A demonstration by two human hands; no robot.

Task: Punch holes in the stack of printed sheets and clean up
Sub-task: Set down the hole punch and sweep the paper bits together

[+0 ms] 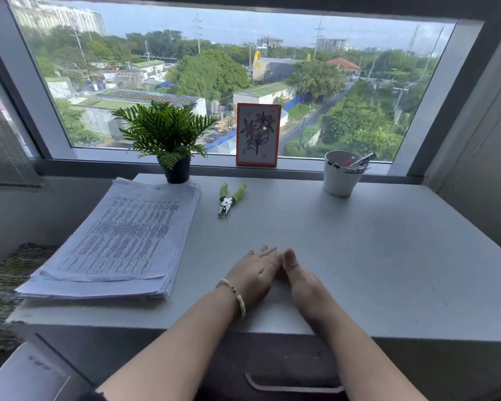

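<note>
- Both my forearms reach in from the near edge, over the grey desk (388, 241), and meet near its middle.
- Left hand (253, 274): lies flat, palm down on the desk, fingers straight and together, grasping nothing. A pale beaded bracelet (237, 296) sits on the wrist.
- Right hand (297, 274): stands on its edge just right of my left hand, fingers straight and pointing far, fingertips touching or almost touching those of the left; released, nothing held.
- Stack of printed sheets (122, 241): thick, lying flat on the left part of the desk, well apart from both hands, edges slightly uneven, top page covered in dense tabular print.
- Hole punch (229, 199): plier type with green handles and a metal head, lying on the desk far of my hands and right of the stack, handles spread and pointing far, head toward me; untouched.
- Potted plant (168, 140): green fern-like fronds in a dark pot, at the far edge of the desk, just beyond the stack's far corner.
- Framed flower drawing (258, 134): orange border, propped upright on the window sill against the glass.
- White cup (340, 175): at the far right of the desk, holding pens and clips.
- Window (359, 68): behind everything, showing trees, roofs and a road.
</note>
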